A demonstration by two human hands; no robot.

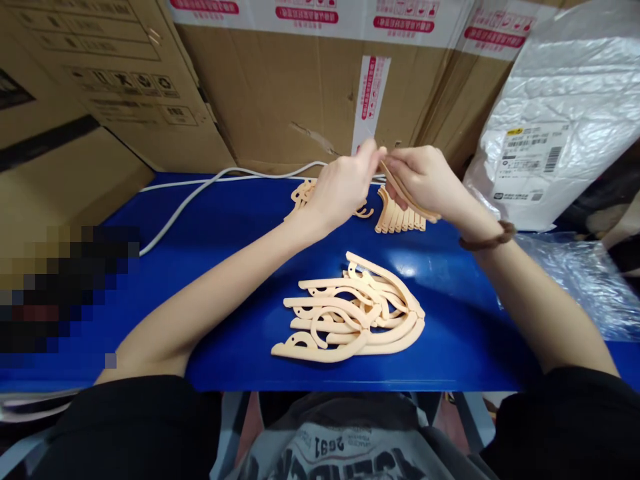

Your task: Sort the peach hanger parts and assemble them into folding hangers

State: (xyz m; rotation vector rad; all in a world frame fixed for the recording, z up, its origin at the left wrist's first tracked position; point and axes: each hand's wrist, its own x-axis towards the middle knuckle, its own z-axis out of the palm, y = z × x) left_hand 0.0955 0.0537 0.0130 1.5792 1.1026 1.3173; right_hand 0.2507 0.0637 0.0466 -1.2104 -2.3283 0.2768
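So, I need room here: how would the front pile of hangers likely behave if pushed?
The pile of hangers may spread apart rather than slide as one, since they overlap loosely. They look thin and smooth, so probably light and fairly stiff. Lying flat on the blue table, they seem unlikely to roll.

Hangers [373, 315] – smooth matt plastic, glossy tabletop [460, 300], matt cardboard box [280, 87], wrinkled shiny mailer [575, 87]

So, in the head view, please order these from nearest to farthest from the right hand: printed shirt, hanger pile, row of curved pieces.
1. Row of curved pieces: just below the right hand.
2. Hanger pile: farther down, near the middle.
3. Printed shirt: bottom of the picture.
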